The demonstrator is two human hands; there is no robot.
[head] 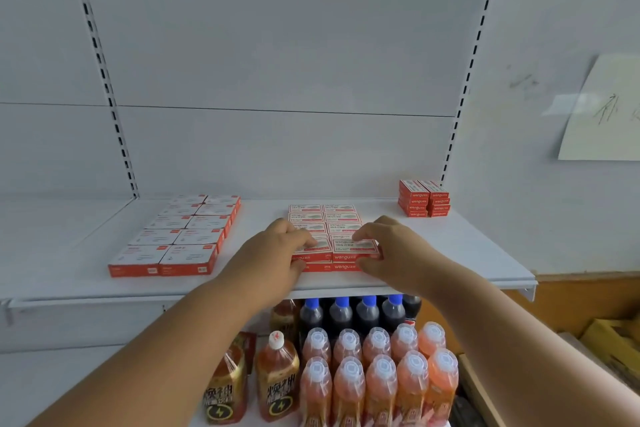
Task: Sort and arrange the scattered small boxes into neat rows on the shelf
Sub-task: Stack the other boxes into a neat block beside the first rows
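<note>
White shelving fills the view, slotted uprights climbing a pale back panel, and all the action is on the shelf (433, 253) at chest height. Centre stage, the red-and-white boxes (341, 218) lie in two columns running back toward the panel, and both hands are right at the front of that block. Left hand (277, 250) curls over the front-left box (313, 251), fingers on top, thumb down at the front face; right hand (388, 250) pinches the front-right box (355, 250), fingertips on its top, thumb underneath at the front. Looks like a squaring-up move, nudging the front pair flush with the rows behind. Off to the left, a second block of flatter boxes (180, 239) sits already in tidy rows, while a small stack (424, 199) waits by the right upright, likely next in line. Below, bottled drinks (377, 367) crowd the lower shelf.
</note>
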